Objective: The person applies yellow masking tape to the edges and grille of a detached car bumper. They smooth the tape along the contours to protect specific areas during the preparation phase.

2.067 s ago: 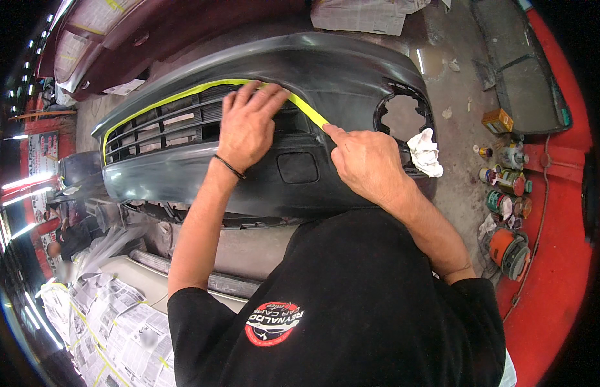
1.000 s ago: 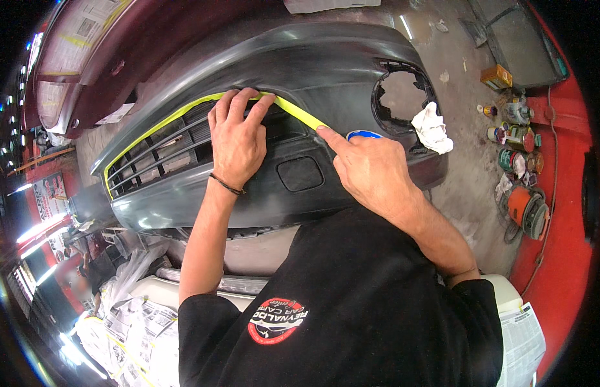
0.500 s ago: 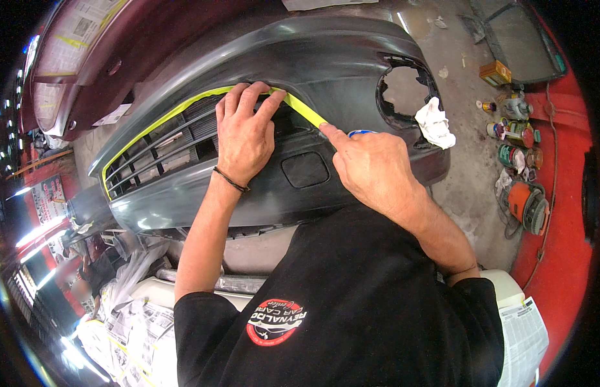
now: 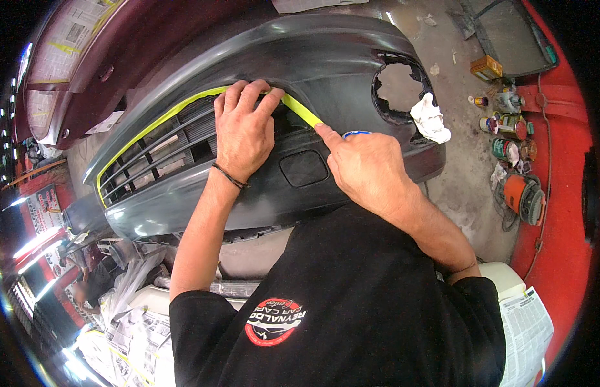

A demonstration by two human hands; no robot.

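Note:
A dark grey car bumper [image 4: 338, 71] with a slatted grille [image 4: 183, 138] lies in front of me. Bright yellow masking tape [image 4: 159, 120] follows the grille's upper edge and left end. My left hand [image 4: 245, 126] presses bent, slightly parted fingertips on the tape at the grille's upper right corner; its palm is hidden. From there a taut tape strip [image 4: 302, 111] runs down to the right. My right hand [image 4: 371, 171] is closed round the tape roll [image 4: 356, 133], mostly hidden except for a blue bit, with a finger on the strip's end.
A crumpled white cloth [image 4: 430, 119] hangs by the bumper's round opening [image 4: 400, 87]. Cans [image 4: 506, 149] and an orange machine [image 4: 523, 198] stand on the floor along the red wall at right. Beyond the bumper is a maroon car body part [image 4: 138, 51]. Newspaper-covered pieces [image 4: 142, 338] lie lower left.
The whole view has shifted slightly, so the bumper appears a little further left. Both hands keep nearly the same place on the tape and bumper.

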